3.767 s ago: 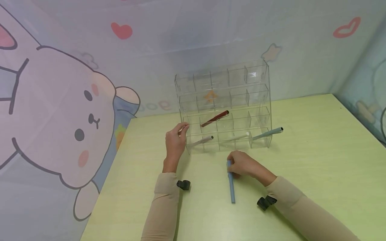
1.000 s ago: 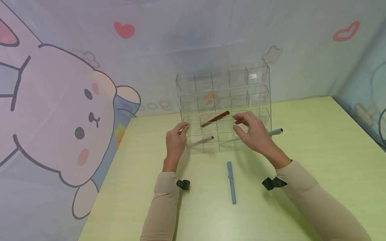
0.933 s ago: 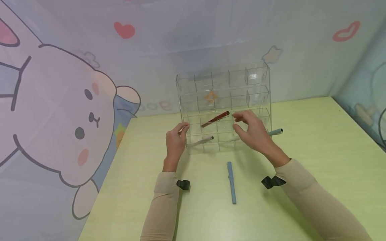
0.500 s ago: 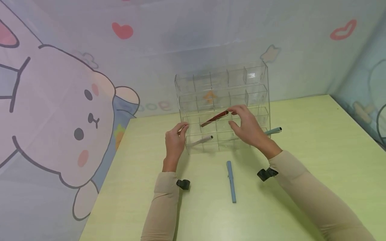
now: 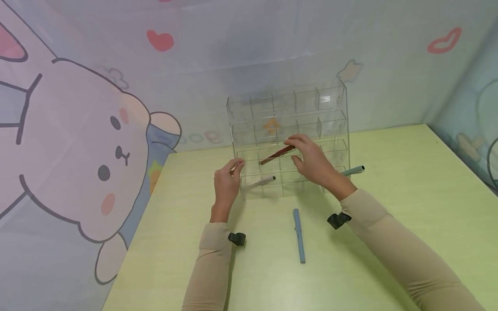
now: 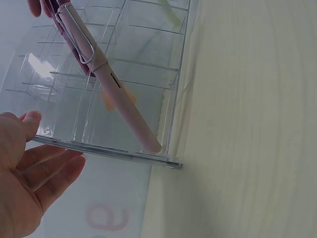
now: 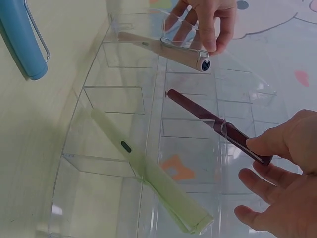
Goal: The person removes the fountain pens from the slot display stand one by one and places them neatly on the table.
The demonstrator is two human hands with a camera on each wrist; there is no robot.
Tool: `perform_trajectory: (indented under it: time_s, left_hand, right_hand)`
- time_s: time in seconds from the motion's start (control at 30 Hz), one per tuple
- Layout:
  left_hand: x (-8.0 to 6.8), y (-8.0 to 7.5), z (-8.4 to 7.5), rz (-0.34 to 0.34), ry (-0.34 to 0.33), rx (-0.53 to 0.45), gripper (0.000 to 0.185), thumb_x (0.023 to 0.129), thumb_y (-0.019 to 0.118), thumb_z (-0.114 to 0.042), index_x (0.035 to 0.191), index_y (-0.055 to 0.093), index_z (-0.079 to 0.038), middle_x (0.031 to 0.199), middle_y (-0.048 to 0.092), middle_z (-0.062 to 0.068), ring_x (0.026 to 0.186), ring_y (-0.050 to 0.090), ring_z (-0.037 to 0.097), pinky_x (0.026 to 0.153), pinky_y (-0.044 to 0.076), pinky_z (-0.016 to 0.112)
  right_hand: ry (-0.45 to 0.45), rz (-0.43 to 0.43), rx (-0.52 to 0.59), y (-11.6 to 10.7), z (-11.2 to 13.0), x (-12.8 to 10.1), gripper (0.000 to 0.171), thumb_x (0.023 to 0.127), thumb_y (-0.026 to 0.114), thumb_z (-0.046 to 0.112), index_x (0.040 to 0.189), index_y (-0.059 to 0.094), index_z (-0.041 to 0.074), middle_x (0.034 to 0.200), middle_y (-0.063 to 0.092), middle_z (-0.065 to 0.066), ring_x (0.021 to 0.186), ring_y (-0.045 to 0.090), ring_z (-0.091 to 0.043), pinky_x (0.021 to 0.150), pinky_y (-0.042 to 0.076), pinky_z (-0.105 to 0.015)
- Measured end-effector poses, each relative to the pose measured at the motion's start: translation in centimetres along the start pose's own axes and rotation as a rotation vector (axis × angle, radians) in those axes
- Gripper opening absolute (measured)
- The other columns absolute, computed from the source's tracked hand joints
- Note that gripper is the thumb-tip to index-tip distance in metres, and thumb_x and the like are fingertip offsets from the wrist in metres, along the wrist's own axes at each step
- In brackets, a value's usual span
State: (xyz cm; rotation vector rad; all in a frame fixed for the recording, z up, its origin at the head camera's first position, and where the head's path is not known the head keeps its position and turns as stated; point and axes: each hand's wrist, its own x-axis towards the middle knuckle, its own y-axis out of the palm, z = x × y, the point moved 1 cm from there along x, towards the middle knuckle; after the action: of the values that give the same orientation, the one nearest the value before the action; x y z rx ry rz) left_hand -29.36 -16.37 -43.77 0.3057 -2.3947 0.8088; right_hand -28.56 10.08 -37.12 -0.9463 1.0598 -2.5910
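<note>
A clear acrylic pen rack [image 5: 288, 97] with tiered compartments stands at the back of the table. My left hand [image 5: 227, 179] grips its left side panel, thumb inside and fingers outside in the left wrist view. My right hand [image 5: 313, 162] is at the capped end of a dark red pen [image 7: 195, 106], which leans in the second tier from the bottom. In the right wrist view its fingers [image 7: 272, 141] lie on both sides of the cap, pinching it. The pink pen [image 6: 116, 89] rests in the bottom tier at the left.
A pale green pen [image 7: 153, 178] leans in the rack's bottom tier, and a teal pen [image 5: 354, 170] sticks out at its right. The blue pen [image 5: 298, 235] lies on the table [image 5: 264, 276] in front. A cartoon-printed cloth [image 5: 202, 52] hangs behind.
My right hand let go of the blue pen on the table, rose to the rack, then moved left onto the dark red pen's cap. The left hand has stayed at the rack's side.
</note>
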Motion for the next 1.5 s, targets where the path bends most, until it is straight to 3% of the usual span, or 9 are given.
perform_trajectory:
  time_s: [0.47, 0.77, 1.03, 1.3, 1.5]
  left_hand:
    - [-0.1, 0.0, 0.1, -0.008, 0.007, -0.003, 0.018, 0.100, 0.065, -0.020, 0.106, 0.075, -0.007, 0.103, 0.075, 0.013, 0.088, 0.074, 0.033, 0.044, 0.036, 0.026]
    - [0.2, 0.1, 0.0, -0.017, 0.016, -0.004, 0.018, 0.100, 0.065, -0.019, 0.106, 0.075, -0.006, 0.102, 0.075, 0.013, 0.088, 0.074, 0.033, 0.043, 0.033, 0.026]
    - [-0.2, 0.1, 0.0, -0.016, 0.005, -0.008, 0.016, 0.099, 0.065, -0.019, 0.106, 0.075, -0.008, 0.103, 0.075, 0.013, 0.088, 0.074, 0.033, 0.041, 0.029, 0.024]
    - [-0.7, 0.0, 0.3, -0.012, 0.002, 0.000, 0.017, 0.098, 0.066, -0.017, 0.105, 0.075, -0.005, 0.101, 0.076, 0.012, 0.085, 0.074, 0.034, 0.041, 0.033, 0.026]
    - [-0.3, -0.1, 0.5, -0.026, 0.028, 0.012, 0.016, 0.099, 0.065, -0.019, 0.104, 0.075, -0.007, 0.101, 0.076, 0.011, 0.085, 0.074, 0.032, 0.048, 0.043, 0.031]
  right_hand:
    - [0.007, 0.058, -0.105, 0.4, 0.6, 0.5, 0.035, 0.092, 0.058, -0.013, 0.126, 0.062, -0.004, 0.139, 0.047, -0.025, 0.117, 0.057, -0.041, 0.087, 0.050, -0.050]
    - [0.053, 0.035, -0.202, 0.4, 1.0, 1.0, 0.034, 0.093, 0.052, -0.014, 0.121, 0.067, -0.001, 0.120, 0.060, -0.022, 0.104, 0.063, -0.038, 0.079, 0.052, -0.048]
    - [0.095, 0.023, -0.187, 0.7, 0.8, 1.0, 0.026, 0.095, 0.060, -0.007, 0.119, 0.069, -0.001, 0.113, 0.066, -0.020, 0.100, 0.065, -0.037, 0.081, 0.052, -0.049]
    - [0.085, 0.016, -0.144, 1.3, 0.6, 0.8, 0.023, 0.095, 0.066, 0.000, 0.118, 0.068, -0.003, 0.114, 0.067, -0.020, 0.100, 0.066, -0.036, 0.081, 0.053, -0.047]
    - [0.094, -0.001, -0.115, 1.1, 0.6, 1.1, 0.024, 0.095, 0.066, -0.001, 0.119, 0.067, -0.004, 0.115, 0.066, -0.021, 0.100, 0.065, -0.036, 0.081, 0.052, -0.047]
